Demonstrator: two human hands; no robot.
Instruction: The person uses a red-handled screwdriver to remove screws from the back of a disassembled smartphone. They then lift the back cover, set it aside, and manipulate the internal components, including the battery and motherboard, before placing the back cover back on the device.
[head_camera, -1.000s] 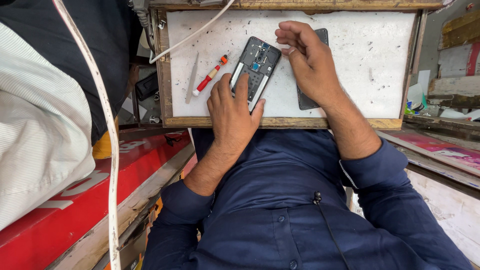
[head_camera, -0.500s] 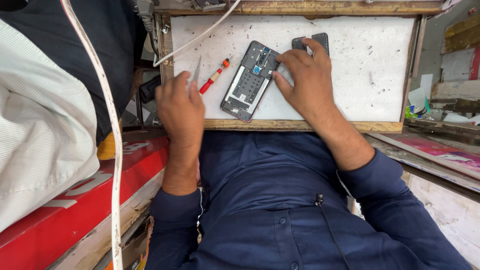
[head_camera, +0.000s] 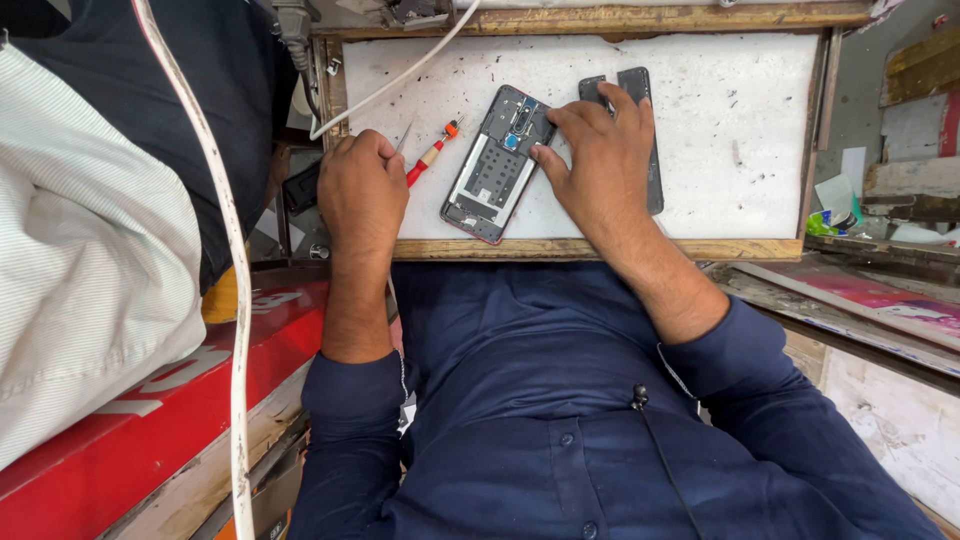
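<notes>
2 hands on a white work board (head_camera: 740, 110). Left hand (head_camera: 362, 190) curled at the board's left edge, pinching thin metal tweezers (head_camera: 403, 136), just beside a red screwdriver (head_camera: 432, 158). Right hand (head_camera: 600, 160) spread flat, fingertips touching an opened phone (head_camera: 495, 165) lying tilted mid-board, palm over a dark back cover (head_camera: 640, 90). White cable (head_camera: 400, 75) across the top-left corner.
</notes>
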